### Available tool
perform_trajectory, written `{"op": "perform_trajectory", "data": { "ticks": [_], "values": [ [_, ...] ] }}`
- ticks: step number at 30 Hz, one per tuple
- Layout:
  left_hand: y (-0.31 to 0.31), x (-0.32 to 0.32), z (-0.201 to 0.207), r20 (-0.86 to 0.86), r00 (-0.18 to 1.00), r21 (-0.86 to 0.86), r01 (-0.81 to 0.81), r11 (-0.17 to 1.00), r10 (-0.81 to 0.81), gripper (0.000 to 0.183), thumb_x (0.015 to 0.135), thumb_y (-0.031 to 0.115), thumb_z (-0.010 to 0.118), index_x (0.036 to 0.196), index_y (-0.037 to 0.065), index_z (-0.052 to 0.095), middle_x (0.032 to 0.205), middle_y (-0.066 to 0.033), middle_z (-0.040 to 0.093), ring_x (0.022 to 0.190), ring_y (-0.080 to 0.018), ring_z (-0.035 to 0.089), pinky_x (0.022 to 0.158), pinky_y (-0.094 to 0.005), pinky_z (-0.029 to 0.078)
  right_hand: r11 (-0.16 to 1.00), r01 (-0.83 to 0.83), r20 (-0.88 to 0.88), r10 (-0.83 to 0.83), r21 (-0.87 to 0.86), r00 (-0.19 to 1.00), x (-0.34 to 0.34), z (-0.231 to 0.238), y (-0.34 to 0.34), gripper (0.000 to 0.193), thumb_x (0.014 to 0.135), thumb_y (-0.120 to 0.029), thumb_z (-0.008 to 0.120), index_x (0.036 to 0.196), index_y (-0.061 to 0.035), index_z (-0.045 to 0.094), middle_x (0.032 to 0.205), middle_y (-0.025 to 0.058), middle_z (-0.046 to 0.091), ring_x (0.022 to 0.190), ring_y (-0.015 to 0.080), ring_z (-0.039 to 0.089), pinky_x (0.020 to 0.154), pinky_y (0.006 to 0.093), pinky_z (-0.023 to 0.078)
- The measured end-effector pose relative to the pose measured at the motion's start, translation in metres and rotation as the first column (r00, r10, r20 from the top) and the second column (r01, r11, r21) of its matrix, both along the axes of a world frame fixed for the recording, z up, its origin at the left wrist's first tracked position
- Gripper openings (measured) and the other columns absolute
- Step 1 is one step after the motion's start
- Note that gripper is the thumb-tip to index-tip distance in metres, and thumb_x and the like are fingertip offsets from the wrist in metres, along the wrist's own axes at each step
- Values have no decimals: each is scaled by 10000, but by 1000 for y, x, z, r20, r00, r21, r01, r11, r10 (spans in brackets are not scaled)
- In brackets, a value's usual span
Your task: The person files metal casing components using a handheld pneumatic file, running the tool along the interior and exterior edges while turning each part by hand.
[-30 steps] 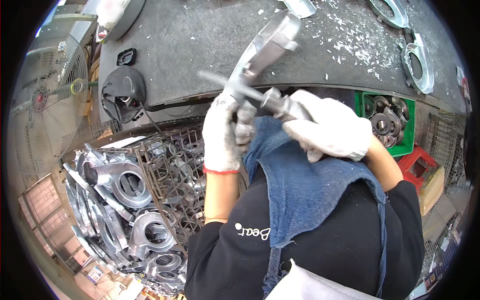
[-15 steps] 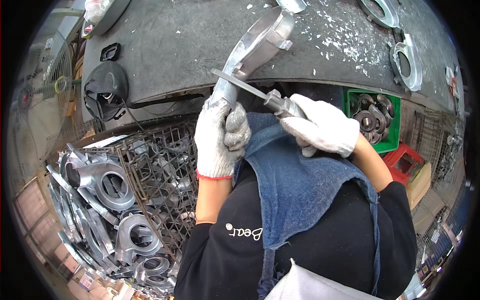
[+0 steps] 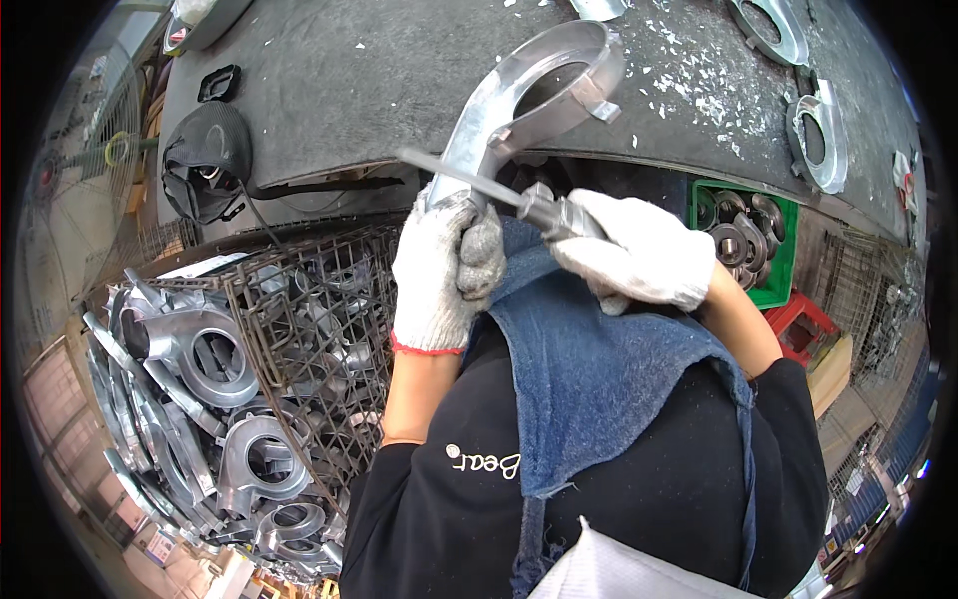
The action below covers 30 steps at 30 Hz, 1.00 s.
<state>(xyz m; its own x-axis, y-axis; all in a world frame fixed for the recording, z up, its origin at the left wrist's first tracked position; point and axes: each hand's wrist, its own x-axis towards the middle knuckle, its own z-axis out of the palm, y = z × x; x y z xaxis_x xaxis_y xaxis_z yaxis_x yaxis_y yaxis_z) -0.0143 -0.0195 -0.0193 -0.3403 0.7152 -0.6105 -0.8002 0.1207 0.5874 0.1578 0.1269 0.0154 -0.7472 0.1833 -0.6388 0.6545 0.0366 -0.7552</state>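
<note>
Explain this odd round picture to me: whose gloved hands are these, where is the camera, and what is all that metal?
The camera sits on a person's head and looks down at their own two hands; its wide lens bends the picture round. Both hands wear white gloves. The left hand grips a silvery metal casting with a ring-shaped end, held up over the dark workbench. The right hand holds a file laid across the casting's stem. Pale metal chips and a few more ring castings lie on the bench. To the left, a wire basket holds many similar castings. A green crate holds smaller round parts.
</note>
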Motion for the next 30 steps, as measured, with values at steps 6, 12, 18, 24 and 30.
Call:
{"op": "perform_trajectory", "data": {
  "ticks": [6, 12, 18, 24, 30],
  "values": [
    [-2, 10, 6, 24, 1000, -12, -18, 1000, 19, 158, 961, 183, 567, 1082, 87, 533, 632, -33, 499, 366, -97, 364, 316, -251, 240, 956, -83, -43, 99, 281, 994, 11, -1, 1, 443, 951, -509, 600, 1087, -88, 592, 804, 125, 695, 593, 236, 705, 641, 376, 552],
    [0, 15, 17, 58, 998, 2, -9, 1000, 9, 194, 965, 194, 568, 1104, 87, 486, 619, -44, 481, 358, -98, 347, 310, -248, 242, 944, 87, 0, -91, 317, 996, 8, 4, 3, 418, 952, -500, 608, 1113, -114, 601, 668, 71, 690, 613, 228, 715, 636, 372, 551],
    [3, 14, 26, 56, 998, -69, 10, 998, -6, 217, 970, 192, 565, 1139, 82, 485, 625, -52, 478, 363, -103, 353, 316, -245, 257, 915, 129, 12, -144, 382, 989, 20, 6, 7, 470, 947, -513, 605, 1149, -89, 598, 710, 109, 706, 654, 276, 722, 692, 407, 551],
    [9, 28, 27, -92, 995, -193, 23, 981, -42, 317, 948, 155, 629, 1216, 55, 492, 752, -77, 562, 414, -109, 442, 334, -258, 335, 926, 231, -8, -240, 298, 971, 24, -6, 8, 477, 930, -470, 654, 1156, -52, 604, 751, 134, 709, 629, 281, 709, 667, 392, 546],
    [7, 30, 22, -23, 996, -237, 74, 969, -82, 228, 980, 182, 600, 1181, 122, 509, 739, -30, 528, 437, -93, 415, 350, -240, 292, 945, 323, 115, -317, -42, 942, 19, -12, 6, 418, 930, -431, 664, 1112, -57, 613, 734, 82, 688, 597, 171, 667, 603, 349, 531]
  ]
}}
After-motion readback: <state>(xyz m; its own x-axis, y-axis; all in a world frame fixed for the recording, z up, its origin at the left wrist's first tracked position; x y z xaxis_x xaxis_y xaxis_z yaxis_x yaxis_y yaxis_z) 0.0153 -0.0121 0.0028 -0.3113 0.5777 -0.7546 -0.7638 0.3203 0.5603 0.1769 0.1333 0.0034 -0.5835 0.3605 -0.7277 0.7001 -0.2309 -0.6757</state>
